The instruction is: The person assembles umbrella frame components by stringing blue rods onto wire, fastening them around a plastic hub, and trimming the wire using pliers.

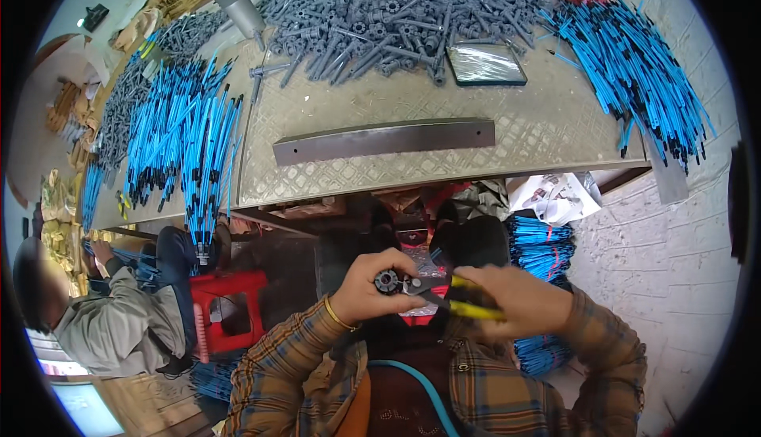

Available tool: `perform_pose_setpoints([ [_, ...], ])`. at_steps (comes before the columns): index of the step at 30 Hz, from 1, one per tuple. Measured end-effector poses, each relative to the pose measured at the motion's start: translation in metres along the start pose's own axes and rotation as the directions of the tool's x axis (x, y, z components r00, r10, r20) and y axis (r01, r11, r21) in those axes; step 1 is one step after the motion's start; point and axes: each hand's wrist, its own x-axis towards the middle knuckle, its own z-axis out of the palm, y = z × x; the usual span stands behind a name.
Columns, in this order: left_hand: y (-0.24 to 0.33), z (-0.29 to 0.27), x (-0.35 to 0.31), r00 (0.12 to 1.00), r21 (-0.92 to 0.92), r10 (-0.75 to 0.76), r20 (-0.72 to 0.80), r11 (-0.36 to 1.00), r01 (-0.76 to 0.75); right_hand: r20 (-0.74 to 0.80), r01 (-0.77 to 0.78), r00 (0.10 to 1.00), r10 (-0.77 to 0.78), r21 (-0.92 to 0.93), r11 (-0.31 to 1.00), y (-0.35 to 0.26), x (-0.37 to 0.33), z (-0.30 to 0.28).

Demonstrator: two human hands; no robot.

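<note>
My left hand [366, 286] is closed around a dark grey round plastic fitting [387, 281], its ribbed, ring-like end turned up. In my right hand [519, 298] is a pair of yellow-handled pliers [474, 311], its handles spread. The jaws meet the fitting's side, close by my left fingertips; whether they grip anything there I cannot tell. Both hands are above my lap, in front of the table's near edge. My right hand is slightly blurred.
On the table [333, 183] lie a metal bar [388, 142], a heap of grey plastic fittings [380, 25], a film-wrapped flat box [485, 64] and blue rod bundles [634, 72]. A person [119, 310] sits at left near a red stool [228, 302]. More blue bundles [543, 239] stand at right below.
</note>
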Motion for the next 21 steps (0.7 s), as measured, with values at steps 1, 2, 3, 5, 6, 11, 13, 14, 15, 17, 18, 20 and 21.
perform_pose_setpoints([
  [1,0.0,0.0,0.0,1.0,0.001,-0.005,0.0,1.0,0.005,-0.018,0.012,1.0,-0.012,-0.007,1.0,0.001,0.001,0.0],
  [2,0.0,-0.001,0.001,0.999,-0.045,-0.032,0.003,0.998,0.033,-0.035,0.024,0.999,-0.024,-0.015,1.0,0.002,0.002,-0.001],
  [3,0.001,-0.001,0.002,0.998,-0.091,-0.06,0.006,0.994,0.06,-0.052,0.035,0.998,-0.036,-0.023,0.999,0.004,0.003,-0.001],
  [5,0.004,-0.002,0.002,0.996,-0.14,-0.092,0.013,0.986,0.093,-0.089,0.054,0.994,-0.057,-0.036,0.998,0.005,0.005,-0.001],
  [6,0.006,-0.001,0.002,0.994,-0.122,-0.099,0.048,0.987,0.104,-0.109,0.062,0.992,-0.066,-0.041,0.997,0.006,0.006,0.001],
  [11,0.0,-0.003,0.001,0.973,-0.089,-0.061,0.225,0.993,0.083,0.207,-0.102,0.978,-0.026,0.586,0.804,0.069,0.024,0.009],
  [13,-0.002,-0.003,0.0,0.962,-0.087,-0.042,0.271,0.994,0.068,0.197,-0.072,0.979,-0.043,0.54,0.838,0.062,0.023,0.005],
  [14,-0.002,-0.003,0.001,0.97,-0.089,-0.055,0.237,0.993,0.078,0.19,-0.055,0.98,-0.051,0.516,0.855,0.055,0.021,0.004],
  [15,-0.002,-0.002,0.001,0.976,-0.093,-0.064,0.206,0.992,0.085,0.18,-0.037,0.982,-0.059,0.49,0.871,0.048,0.019,0.004],
  [17,-0.002,-0.001,0.003,0.983,-0.095,-0.071,0.172,0.992,0.088,0.17,-0.019,0.983,-0.067,0.46,0.888,0.032,0.015,0.007],
  [18,-0.003,0.0,0.003,0.989,-0.079,-0.07,0.13,0.994,0.08,-0.127,0.166,0.978,-0.166,-0.01,0.986,0.019,0.013,0.01],
  [20,-0.004,0.001,0.003,0.997,-0.046,-0.065,0.047,0.997,0.067,-0.369,0.009,0.683,-0.631,-0.859,0.512,0.001,0.009,0.017],
  [21,-0.003,0.002,0.003,0.997,-0.045,-0.064,0.046,0.997,0.066,-0.368,0.009,0.682,-0.632,-0.86,0.511,0.0,0.007,0.018],
])
